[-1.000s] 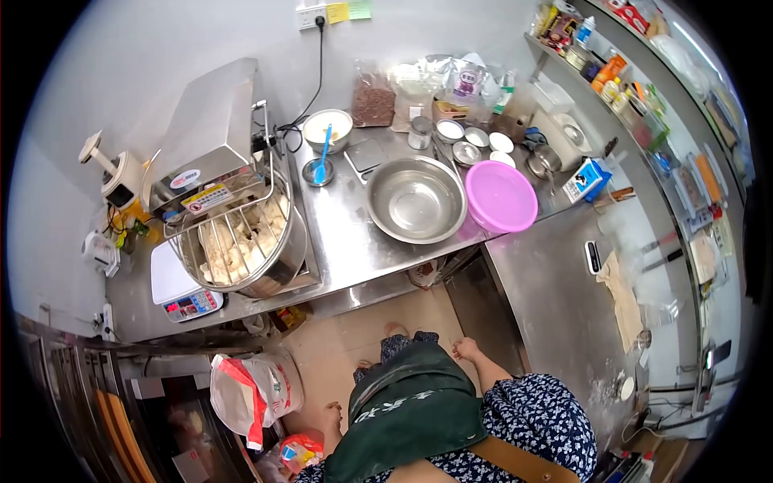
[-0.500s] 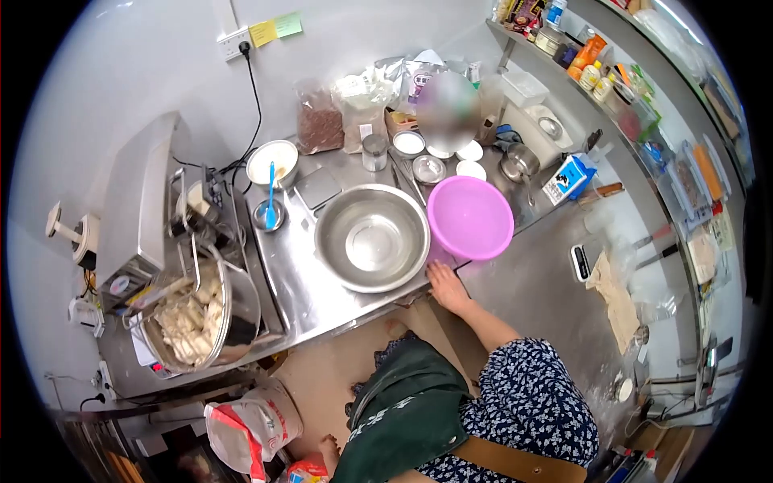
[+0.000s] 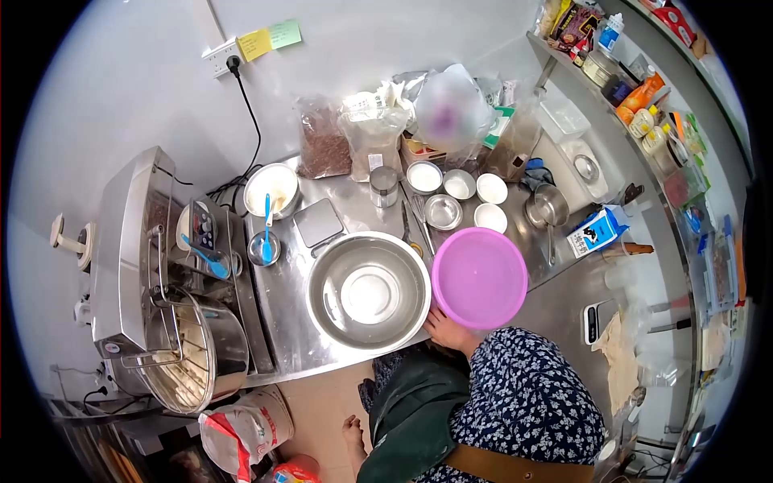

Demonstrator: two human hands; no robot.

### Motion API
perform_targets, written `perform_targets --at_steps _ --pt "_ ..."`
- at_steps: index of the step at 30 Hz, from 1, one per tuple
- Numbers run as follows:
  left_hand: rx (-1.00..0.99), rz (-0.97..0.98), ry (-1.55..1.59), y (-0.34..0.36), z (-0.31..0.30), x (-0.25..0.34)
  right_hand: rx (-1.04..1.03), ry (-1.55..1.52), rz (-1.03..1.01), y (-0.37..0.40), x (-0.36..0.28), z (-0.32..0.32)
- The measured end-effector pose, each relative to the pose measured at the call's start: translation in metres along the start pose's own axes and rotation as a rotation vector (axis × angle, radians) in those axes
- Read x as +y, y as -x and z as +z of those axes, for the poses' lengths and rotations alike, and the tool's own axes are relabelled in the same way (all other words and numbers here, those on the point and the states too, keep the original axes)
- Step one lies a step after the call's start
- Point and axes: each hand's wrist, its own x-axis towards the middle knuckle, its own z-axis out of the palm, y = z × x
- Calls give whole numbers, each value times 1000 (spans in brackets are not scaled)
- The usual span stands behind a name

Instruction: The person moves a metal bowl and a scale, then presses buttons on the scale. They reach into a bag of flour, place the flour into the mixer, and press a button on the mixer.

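My right hand (image 3: 451, 332) rests at the counter's front edge, fingers stretched out, holding nothing. Its fingertips are between a wide steel bowl (image 3: 322, 328) and a pink plastic bowl (image 3: 481, 278), close to both rims. The steel bowl shows a shiny, bare inside. My left hand (image 3: 352, 430) hangs low beside the green apron, below counter height, with loosely bent fingers and nothing visible in them. A white flour sack (image 3: 256, 431) with a red stripe stands to its left on the floor.
To the left, a stand mixer (image 3: 133, 258) carries a steel mixing bowl (image 3: 229, 346) with dough. Behind the steel bowl are a scale (image 3: 318, 223), a glass jar (image 3: 384, 187) and several small white bowls. A milk carton (image 3: 597, 232) and a digital scale (image 3: 593, 324) are on the right.
The view has tilted, so the counter things sit lower in it. My body is nearer the counter. My right hand stays at the edge, and my left hand appears slightly higher and farther right.
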Motion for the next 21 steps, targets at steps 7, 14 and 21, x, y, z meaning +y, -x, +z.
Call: perform_targets --at_steps 7,14,21 --pt "-21 -110 -77 3 27 -23 40 -135 25 5 3 24" --pt "138 76 -110 8 53 -51 163 -103 -13 -2 -8 36" --pt "222 -46 -53 41 57 -91 137 -104 -24 2 -16 22"
